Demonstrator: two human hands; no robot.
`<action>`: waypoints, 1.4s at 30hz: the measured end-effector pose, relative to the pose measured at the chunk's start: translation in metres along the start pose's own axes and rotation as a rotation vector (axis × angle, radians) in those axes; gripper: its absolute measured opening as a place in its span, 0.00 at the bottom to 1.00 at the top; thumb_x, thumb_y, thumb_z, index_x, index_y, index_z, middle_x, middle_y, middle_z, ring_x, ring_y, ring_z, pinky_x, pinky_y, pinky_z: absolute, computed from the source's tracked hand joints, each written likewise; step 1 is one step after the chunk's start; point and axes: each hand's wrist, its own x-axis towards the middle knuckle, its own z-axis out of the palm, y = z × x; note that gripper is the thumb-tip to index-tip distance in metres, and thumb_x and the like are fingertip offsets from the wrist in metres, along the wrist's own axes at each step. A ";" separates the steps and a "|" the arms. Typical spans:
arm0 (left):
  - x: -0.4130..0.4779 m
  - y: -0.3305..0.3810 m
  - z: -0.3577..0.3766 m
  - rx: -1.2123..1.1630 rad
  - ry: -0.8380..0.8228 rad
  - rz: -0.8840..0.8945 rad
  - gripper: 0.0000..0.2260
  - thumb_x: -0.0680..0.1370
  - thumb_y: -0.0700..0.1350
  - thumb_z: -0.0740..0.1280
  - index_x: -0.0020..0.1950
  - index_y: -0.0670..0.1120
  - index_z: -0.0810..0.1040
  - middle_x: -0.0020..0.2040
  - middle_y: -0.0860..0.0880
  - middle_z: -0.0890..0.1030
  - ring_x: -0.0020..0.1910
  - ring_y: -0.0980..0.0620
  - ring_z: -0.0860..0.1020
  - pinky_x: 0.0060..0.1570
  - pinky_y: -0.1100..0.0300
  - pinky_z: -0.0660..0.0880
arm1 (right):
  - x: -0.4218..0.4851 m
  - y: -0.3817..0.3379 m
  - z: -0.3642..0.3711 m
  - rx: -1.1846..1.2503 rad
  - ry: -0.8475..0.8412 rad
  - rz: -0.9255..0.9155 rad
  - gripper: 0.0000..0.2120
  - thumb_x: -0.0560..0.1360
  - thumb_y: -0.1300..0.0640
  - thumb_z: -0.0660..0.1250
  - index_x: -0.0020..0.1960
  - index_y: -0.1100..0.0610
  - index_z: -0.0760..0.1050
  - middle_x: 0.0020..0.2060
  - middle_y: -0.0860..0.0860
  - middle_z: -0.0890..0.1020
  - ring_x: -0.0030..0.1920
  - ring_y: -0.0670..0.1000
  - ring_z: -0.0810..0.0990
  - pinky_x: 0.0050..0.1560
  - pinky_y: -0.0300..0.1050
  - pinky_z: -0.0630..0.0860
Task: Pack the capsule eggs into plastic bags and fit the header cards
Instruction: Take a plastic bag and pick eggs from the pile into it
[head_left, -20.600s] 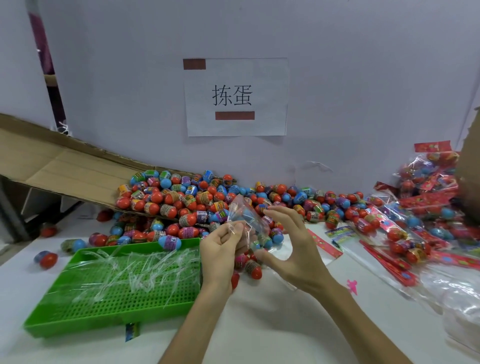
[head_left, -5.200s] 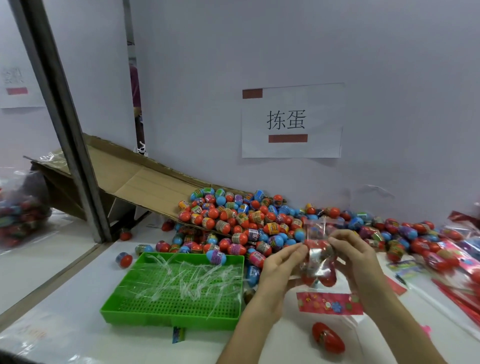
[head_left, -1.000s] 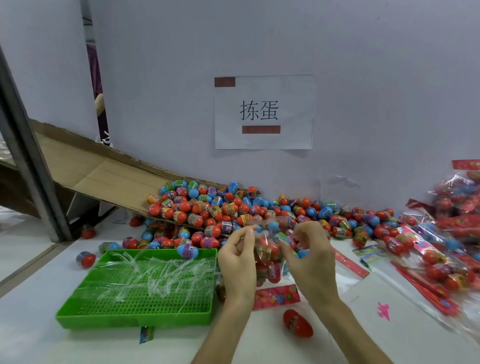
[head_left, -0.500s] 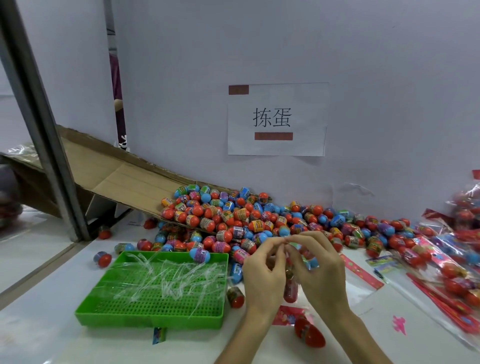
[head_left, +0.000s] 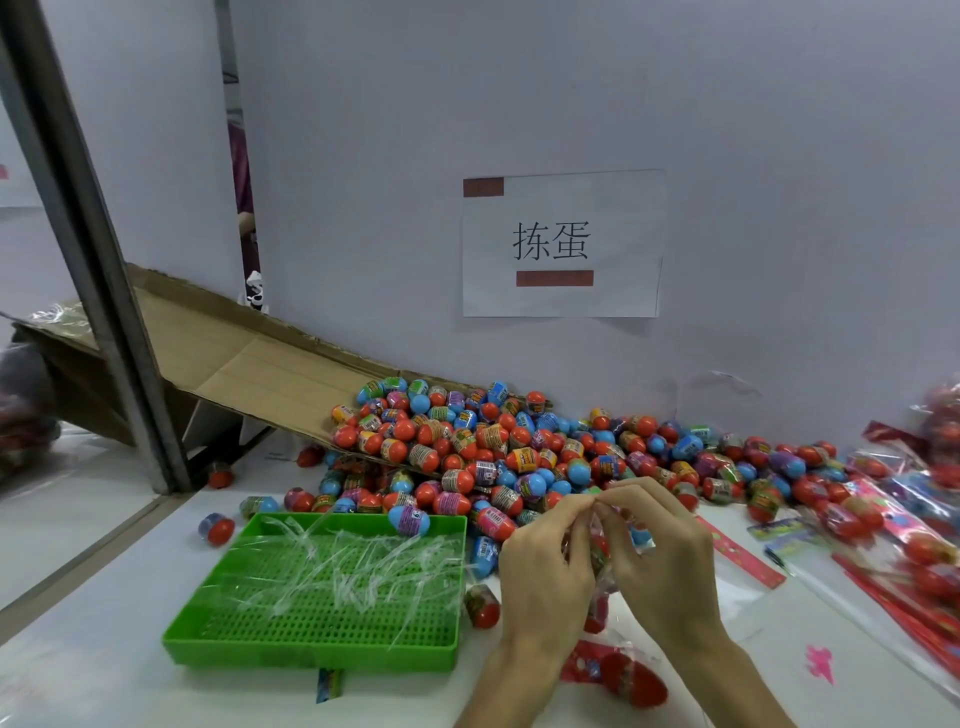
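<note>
My left hand (head_left: 545, 564) and my right hand (head_left: 662, 561) meet in front of me, fingertips pinching the top of a clear plastic bag (head_left: 597, 566) that hangs between them with capsule eggs inside. A big pile of red, blue and purple capsule eggs (head_left: 519, 447) spreads along the wall behind. A red header card (head_left: 584, 662) lies on the table under my wrists, next to a large red egg (head_left: 636, 683). Most of the bag is hidden by my hands.
A green perforated tray (head_left: 322, 652) with clear plastic strips sits left of my hands. A cardboard chute (head_left: 249, 364) slopes down to the eggs. Filled bags with red headers (head_left: 893, 535) lie at the right. A metal post (head_left: 88, 249) stands at the left.
The bag hung spread open between my hands a second ago; my fingertips have since come together at its top. The view has shifted slightly left.
</note>
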 end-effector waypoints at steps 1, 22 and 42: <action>0.000 0.000 0.000 0.016 -0.003 0.004 0.10 0.85 0.46 0.64 0.60 0.55 0.84 0.45 0.59 0.85 0.38 0.66 0.78 0.41 0.74 0.70 | 0.000 0.000 -0.001 0.006 -0.011 0.009 0.08 0.71 0.68 0.76 0.46 0.58 0.83 0.42 0.47 0.83 0.43 0.48 0.81 0.42 0.42 0.82; 0.006 -0.009 0.000 -0.144 0.089 -0.203 0.08 0.84 0.43 0.67 0.54 0.53 0.84 0.42 0.60 0.85 0.42 0.61 0.84 0.43 0.64 0.80 | 0.007 0.005 -0.004 0.297 0.027 0.398 0.11 0.81 0.66 0.64 0.45 0.52 0.73 0.37 0.50 0.80 0.36 0.49 0.79 0.33 0.40 0.77; 0.020 -0.014 -0.011 -0.797 0.177 -0.977 0.08 0.84 0.42 0.66 0.51 0.47 0.84 0.48 0.48 0.88 0.50 0.44 0.86 0.44 0.54 0.84 | 0.054 0.023 -0.057 0.690 0.579 0.977 0.04 0.83 0.61 0.62 0.51 0.55 0.73 0.56 0.64 0.83 0.47 0.55 0.88 0.52 0.50 0.85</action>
